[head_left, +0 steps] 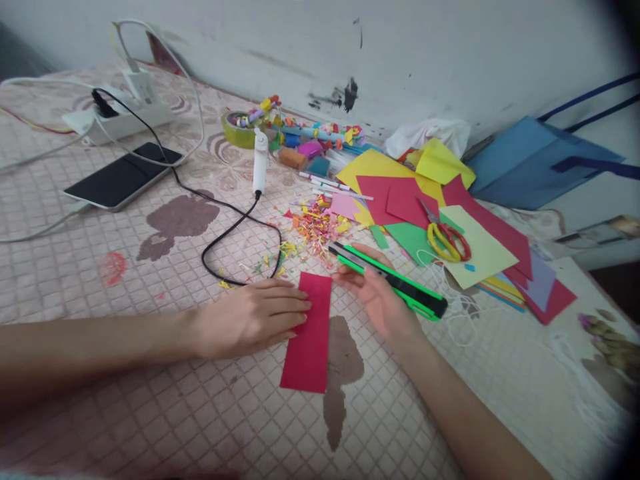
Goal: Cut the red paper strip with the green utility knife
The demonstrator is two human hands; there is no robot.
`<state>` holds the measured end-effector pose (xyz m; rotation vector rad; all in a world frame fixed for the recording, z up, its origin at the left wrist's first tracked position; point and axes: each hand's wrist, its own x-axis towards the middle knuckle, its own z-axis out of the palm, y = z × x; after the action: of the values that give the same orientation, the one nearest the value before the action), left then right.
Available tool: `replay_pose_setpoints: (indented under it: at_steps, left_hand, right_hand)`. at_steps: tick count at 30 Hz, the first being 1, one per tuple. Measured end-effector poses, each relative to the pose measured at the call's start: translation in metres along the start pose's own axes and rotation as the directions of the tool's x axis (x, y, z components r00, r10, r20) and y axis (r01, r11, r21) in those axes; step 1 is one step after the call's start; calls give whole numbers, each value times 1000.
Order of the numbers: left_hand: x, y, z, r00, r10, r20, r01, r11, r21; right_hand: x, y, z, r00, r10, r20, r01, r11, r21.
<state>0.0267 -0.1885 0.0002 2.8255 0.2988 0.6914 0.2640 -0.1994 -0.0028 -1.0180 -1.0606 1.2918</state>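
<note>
So the red strip (311,343) is lying flat on the quilted cloth (240,427), pretty much right between the two hands, long side running away from the person and leaning a bit. Left hand (253,313) is flat, palm down, fingers out straight and close together, with the fingertips resting on the strip's left side toward the far half. It's not gripping anything, just lying on it.

Right hand (387,310) is on the other side, just beside the strip's far right corner, and it's wrapped around a green and black cutter (405,288). The cutter's tip points left and away, and its butt end sticks out to the right past the hand. Fingertips are super close to the paper's edge, but I can't tell if they touch it.

Just beyond the hands there's a pile of colored scraps (320,227), and scissors (443,241) sit on the paper sheets (483,243) off to the right.
</note>
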Motion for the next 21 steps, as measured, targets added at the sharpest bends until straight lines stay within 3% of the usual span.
replay_pose_setpoints:
  at_steps: [4,9,13,17,21]
  left_hand:
    - [-1,-3,4,998,-45,-47,46,998,30]
    - [-3,-7,7,990,-117,-81,120,992,30]
    - [-4,-8,8,990,-118,-78,121,992,30]
    - [-3,-8,8,990,-114,-83,117,993,23]
    - [-2,-8,8,989,-126,-78,128,991,22]
  right_hand:
    - [6,-1,2,961,-256,-100,236,954,-183]
    - [4,-1,2,995,-97,10,97,987,-128]
    - [-1,-2,2,971,-210,-116,179,957,-230]
    - [-3,-4,1,998,-52,20,55,982,-179]
    - [1,-3,-5,958,-255,-131,216,943,-254]
